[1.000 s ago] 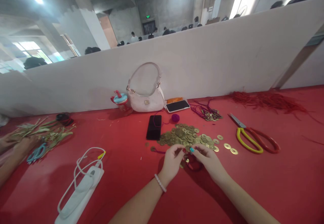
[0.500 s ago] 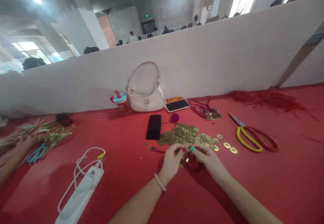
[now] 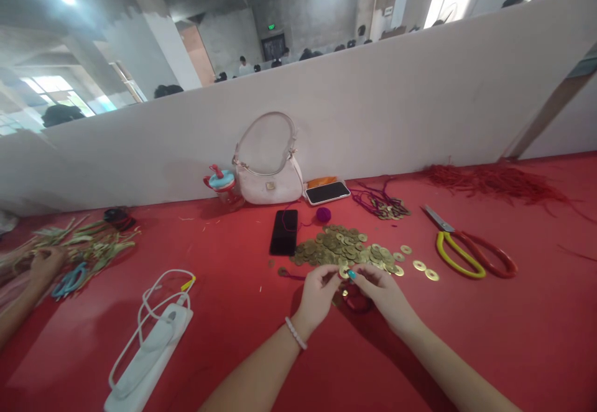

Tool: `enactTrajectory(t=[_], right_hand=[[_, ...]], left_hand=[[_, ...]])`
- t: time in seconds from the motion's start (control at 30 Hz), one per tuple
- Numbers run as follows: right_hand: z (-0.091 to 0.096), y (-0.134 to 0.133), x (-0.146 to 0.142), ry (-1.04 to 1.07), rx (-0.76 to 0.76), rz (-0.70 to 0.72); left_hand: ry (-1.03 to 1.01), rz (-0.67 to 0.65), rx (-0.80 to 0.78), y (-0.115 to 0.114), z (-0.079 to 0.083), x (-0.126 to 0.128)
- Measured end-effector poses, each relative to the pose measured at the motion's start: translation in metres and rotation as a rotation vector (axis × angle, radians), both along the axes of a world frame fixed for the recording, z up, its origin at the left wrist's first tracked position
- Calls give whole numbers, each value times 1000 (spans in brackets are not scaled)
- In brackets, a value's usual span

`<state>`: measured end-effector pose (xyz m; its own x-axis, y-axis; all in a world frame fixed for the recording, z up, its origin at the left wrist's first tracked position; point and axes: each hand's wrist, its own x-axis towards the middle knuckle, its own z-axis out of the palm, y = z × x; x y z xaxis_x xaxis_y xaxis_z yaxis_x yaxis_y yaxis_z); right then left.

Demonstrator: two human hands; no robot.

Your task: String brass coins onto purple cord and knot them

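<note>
Thumb and fingers of my left hand (image 3: 318,297) pinch a round brass coin (image 3: 344,272) with a hole, held just in front of the coin pile (image 3: 340,245). My right hand (image 3: 385,297) meets it from the other side, closed in a pinch on a dark red-purple cord at the coin's hole; its thumb partly hides the cord's end. Below the fingers, the cord (image 3: 358,303) hangs in a loop with a coin or two on it. To the left of my left hand, a purple cord end (image 3: 295,276) lies by a single coin.
Scissors (image 3: 459,250) lie right, beyond several loose coins. A black phone (image 3: 284,233), purple yarn ball (image 3: 323,215), white phone (image 3: 327,192), handbag (image 3: 270,185) and cup (image 3: 224,191) stand or lie behind. A power strip (image 3: 152,356) is at left, near another person's hand (image 3: 49,263).
The coin between my fingertips has turned and shows more of its flat face. Both hands stay in nearly the same place; the view has shifted very slightly.
</note>
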<state>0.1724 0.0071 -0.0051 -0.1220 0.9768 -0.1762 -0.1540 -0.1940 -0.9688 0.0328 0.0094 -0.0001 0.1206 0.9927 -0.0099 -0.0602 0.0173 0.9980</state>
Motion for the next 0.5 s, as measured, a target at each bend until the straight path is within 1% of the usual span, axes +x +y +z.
enactTrajectory(t=[0.13,0.2,0.33,0.5], right_hand=[[0,0,0,35,-17,-44],[0,1,0,80,-35,-51],[2,1,0,124,-55,-36],[1,0,0,106,-53,-10]], left_hand=[[-11,52,-11,0,-1,0],[-16,56,-11,0,-1,0],[-18,59,-19,0,2,0],[-13,59,-18,0,5,1]])
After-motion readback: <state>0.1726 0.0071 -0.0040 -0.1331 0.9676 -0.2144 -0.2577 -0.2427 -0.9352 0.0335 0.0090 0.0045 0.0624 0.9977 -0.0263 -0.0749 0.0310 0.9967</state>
